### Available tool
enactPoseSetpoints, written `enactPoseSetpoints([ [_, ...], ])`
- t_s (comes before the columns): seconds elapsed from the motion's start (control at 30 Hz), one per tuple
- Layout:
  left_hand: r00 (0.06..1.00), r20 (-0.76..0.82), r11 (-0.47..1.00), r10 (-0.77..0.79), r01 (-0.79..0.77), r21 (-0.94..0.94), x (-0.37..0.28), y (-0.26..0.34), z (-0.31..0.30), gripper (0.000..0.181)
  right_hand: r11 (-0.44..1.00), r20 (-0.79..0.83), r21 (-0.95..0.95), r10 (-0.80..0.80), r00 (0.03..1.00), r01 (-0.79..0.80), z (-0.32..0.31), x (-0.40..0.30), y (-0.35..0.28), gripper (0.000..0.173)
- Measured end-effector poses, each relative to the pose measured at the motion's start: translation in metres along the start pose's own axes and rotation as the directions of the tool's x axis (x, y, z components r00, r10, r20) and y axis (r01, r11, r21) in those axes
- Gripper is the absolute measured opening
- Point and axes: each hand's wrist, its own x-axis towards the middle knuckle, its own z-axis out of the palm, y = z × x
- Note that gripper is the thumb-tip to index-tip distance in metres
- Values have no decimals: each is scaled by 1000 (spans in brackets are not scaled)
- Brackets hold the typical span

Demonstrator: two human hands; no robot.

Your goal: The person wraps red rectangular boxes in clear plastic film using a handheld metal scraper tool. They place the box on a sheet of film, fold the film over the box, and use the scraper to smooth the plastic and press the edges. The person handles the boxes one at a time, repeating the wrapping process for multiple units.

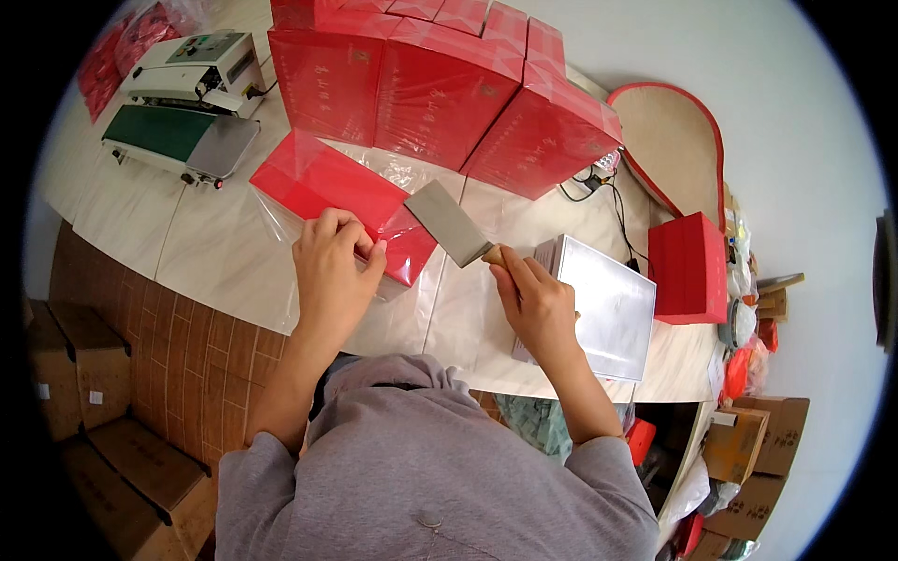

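My right hand is closed around the short wooden handle of a knife with a wide, flat, cleaver-like blade. The blade's far end reaches over the right part of a red box lying on the marble-patterned table. Clear plastic film covers this box and hangs loose at its left and front sides. My left hand is at the box's near edge, its thumb and fingertips pinching the film there. Beside my right hand stands a box with a shiny silvery top.
Film-wrapped red boxes are stacked at the back. A band sealing machine stands at the left. At the right are a red box, a black cable and a red-rimmed woven panel. Cardboard boxes stand on the floor.
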Motion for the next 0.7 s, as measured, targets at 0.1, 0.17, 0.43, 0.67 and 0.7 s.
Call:
enactPoseSetpoints([
  [0.1, 1000, 11, 1000, -11, 11, -14, 0, -1, 1, 21, 999, 11, 1, -38, 999, 38, 0, 0, -1, 24],
  [0.17, 1000, -21, 1000, 10, -10, -9, 0, -1, 0, 23, 998, 34, -4, -68, 997, 68, 0, 0, -4, 26],
  [0.43, 997, -69, 998, 35, -39, -53, -6, -4, -8, 28, 989, 107, -24, -145, 984, 149, -6, 4, -18, 30],
  [0.67, 997, -73, 999, 38, -38, 5, -8, -6, -12, 28, 988, 115, -27, -147, 982, 151, -7, 3, -22, 30],
  [0.7, 996, -77, 999, 34, -35, -8, -9, -6, -12, 28, 988, 109, -24, -146, 983, 150, -6, 3, -22, 30],
])
